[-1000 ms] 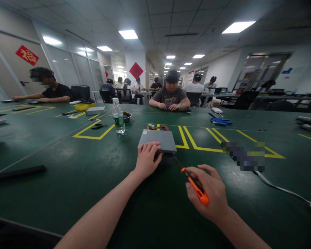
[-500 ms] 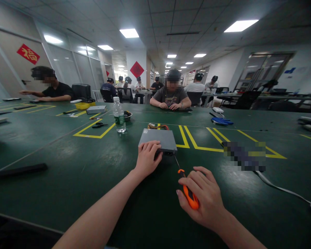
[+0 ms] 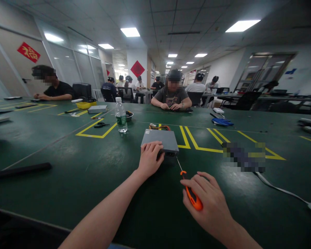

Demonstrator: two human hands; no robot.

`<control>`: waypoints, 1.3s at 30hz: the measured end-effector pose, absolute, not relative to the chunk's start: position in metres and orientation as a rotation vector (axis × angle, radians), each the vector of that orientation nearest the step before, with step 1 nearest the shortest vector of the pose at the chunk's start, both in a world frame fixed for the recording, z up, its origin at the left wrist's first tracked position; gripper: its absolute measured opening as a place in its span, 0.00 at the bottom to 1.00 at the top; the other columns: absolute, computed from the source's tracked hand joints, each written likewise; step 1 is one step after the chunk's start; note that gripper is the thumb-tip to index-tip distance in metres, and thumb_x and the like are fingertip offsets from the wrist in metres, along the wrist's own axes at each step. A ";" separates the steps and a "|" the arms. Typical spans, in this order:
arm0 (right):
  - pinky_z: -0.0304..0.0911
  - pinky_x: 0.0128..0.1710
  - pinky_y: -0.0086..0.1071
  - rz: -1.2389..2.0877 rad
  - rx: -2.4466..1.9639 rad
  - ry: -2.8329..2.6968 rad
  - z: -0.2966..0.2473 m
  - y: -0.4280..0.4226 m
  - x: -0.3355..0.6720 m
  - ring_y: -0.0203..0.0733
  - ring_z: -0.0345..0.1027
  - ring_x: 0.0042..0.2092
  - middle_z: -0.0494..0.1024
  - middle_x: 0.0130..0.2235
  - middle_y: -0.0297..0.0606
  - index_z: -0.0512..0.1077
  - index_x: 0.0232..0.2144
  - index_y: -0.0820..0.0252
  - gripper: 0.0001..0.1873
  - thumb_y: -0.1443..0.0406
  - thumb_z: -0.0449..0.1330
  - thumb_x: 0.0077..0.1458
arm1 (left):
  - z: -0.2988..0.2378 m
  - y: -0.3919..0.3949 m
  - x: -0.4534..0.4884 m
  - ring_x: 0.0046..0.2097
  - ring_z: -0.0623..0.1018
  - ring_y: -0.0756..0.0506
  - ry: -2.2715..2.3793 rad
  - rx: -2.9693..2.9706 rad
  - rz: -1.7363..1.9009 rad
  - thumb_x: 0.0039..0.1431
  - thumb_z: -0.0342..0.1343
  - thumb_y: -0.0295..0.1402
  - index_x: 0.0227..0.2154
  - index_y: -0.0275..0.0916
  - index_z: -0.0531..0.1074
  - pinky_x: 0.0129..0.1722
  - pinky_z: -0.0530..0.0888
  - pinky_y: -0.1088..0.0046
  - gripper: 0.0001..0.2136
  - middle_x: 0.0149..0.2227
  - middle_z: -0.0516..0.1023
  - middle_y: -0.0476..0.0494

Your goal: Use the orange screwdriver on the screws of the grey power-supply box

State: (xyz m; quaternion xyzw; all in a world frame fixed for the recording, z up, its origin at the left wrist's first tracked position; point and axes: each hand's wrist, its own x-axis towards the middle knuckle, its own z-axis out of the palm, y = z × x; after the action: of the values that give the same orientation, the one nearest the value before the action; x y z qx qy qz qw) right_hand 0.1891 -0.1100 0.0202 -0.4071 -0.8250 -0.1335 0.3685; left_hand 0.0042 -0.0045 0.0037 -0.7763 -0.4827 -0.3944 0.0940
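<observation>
A grey metal computer power supply (image 3: 162, 138) lies on the green table, its bundle of coloured wires (image 3: 158, 127) at the far side. My left hand (image 3: 151, 157) grips its near left edge, fingers over the top and thumb at the front face. In my right hand (image 3: 206, 197) is a screwdriver (image 3: 193, 197) with an orange and black handle, held between thumb and fingers. Its thin shaft points up and left, the tip close by the supply's near right corner. Whether the tip touches the supply, I cannot tell.
A water bottle (image 3: 121, 116) stands left of the supply, near a small bowl (image 3: 129, 115). A black bar (image 3: 22, 171) lies at the left, a blurred dark object (image 3: 243, 157) with a white cable at the right. Blue gloves (image 3: 222, 122) lie farther back. A co-worker (image 3: 172, 93) sits opposite.
The view has shifted slightly. My right hand and the screwdriver have moved a little right and down. My left hand keeps its grip on the power supply.
</observation>
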 end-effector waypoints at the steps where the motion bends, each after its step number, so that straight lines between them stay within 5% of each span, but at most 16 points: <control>1: 0.57 0.46 0.42 -0.349 -1.064 -2.129 0.019 -0.111 0.189 0.37 0.66 0.32 0.72 0.30 0.34 0.69 0.35 0.57 0.08 0.66 0.53 0.51 | 0.004 -0.005 0.004 0.51 0.67 0.46 -1.432 -2.307 -1.173 0.55 0.51 0.32 0.39 0.44 0.66 0.50 0.59 0.63 0.08 0.49 0.70 0.48; 4: 0.62 0.41 0.40 -0.343 -1.208 -2.043 0.017 -0.113 0.189 0.41 0.69 0.35 0.74 0.34 0.38 0.65 0.43 0.59 0.15 0.60 0.52 0.54 | 0.005 -0.005 0.004 0.51 0.67 0.46 -1.431 -2.325 -1.190 0.55 0.51 0.32 0.40 0.44 0.66 0.51 0.59 0.63 0.08 0.49 0.71 0.48; 8: 0.66 0.30 0.33 -0.280 -1.370 -1.865 0.017 -0.116 0.186 0.41 0.70 0.33 0.75 0.31 0.37 0.65 0.40 0.59 0.12 0.59 0.49 0.56 | 0.005 -0.006 0.004 0.53 0.66 0.46 -1.432 -2.348 -1.193 0.56 0.50 0.32 0.40 0.44 0.66 0.52 0.58 0.63 0.08 0.49 0.70 0.48; 16: 0.65 0.37 0.35 -0.503 -1.280 -1.937 0.004 -0.124 0.178 0.41 0.71 0.38 0.75 0.37 0.40 0.67 0.44 0.57 0.14 0.63 0.46 0.59 | 0.009 -0.007 0.002 0.52 0.66 0.46 -1.431 -2.356 -1.197 0.56 0.50 0.31 0.40 0.43 0.65 0.51 0.59 0.63 0.09 0.49 0.70 0.47; 21: 0.65 0.24 0.30 -0.095 -1.722 -1.704 -0.003 -0.130 0.180 0.39 0.71 0.28 0.76 0.31 0.37 0.63 0.49 0.56 0.24 0.50 0.45 0.56 | 0.007 -0.005 0.003 0.51 0.68 0.46 -1.404 -2.323 -1.207 0.54 0.51 0.30 0.39 0.43 0.66 0.50 0.60 0.64 0.09 0.48 0.71 0.47; 25: 0.63 0.22 0.29 0.200 -1.970 -1.578 -0.002 -0.133 0.175 0.39 0.70 0.26 0.74 0.23 0.33 0.66 0.41 0.55 0.24 0.48 0.40 0.57 | 0.005 -0.004 0.004 0.51 0.68 0.45 -1.396 -2.319 -1.211 0.54 0.52 0.30 0.39 0.43 0.66 0.50 0.60 0.64 0.09 0.47 0.71 0.47; 32: 0.62 0.36 0.37 -0.469 -1.659 -1.799 -0.012 -0.126 0.159 0.40 0.71 0.29 0.76 0.28 0.40 0.67 0.36 0.61 0.22 0.54 0.39 0.60 | 0.006 -0.004 0.003 0.51 0.67 0.45 -1.401 -2.342 -1.207 0.54 0.51 0.30 0.40 0.43 0.66 0.50 0.60 0.63 0.09 0.48 0.71 0.47; 39: 0.62 0.30 0.33 -0.370 -1.704 -1.763 -0.003 -0.128 0.161 0.40 0.70 0.27 0.75 0.23 0.34 0.65 0.33 0.58 0.18 0.54 0.42 0.59 | 0.007 -0.004 0.002 0.51 0.67 0.44 -1.400 -2.343 -1.205 0.54 0.52 0.31 0.40 0.43 0.66 0.50 0.60 0.62 0.09 0.48 0.71 0.46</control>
State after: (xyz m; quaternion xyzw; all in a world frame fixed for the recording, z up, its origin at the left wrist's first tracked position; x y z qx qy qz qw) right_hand 0.1610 -0.1280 -0.0028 -0.6499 -0.6725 -0.1412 0.3248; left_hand 0.0024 -0.0044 0.0066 -0.7829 -0.4677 -0.4026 0.0791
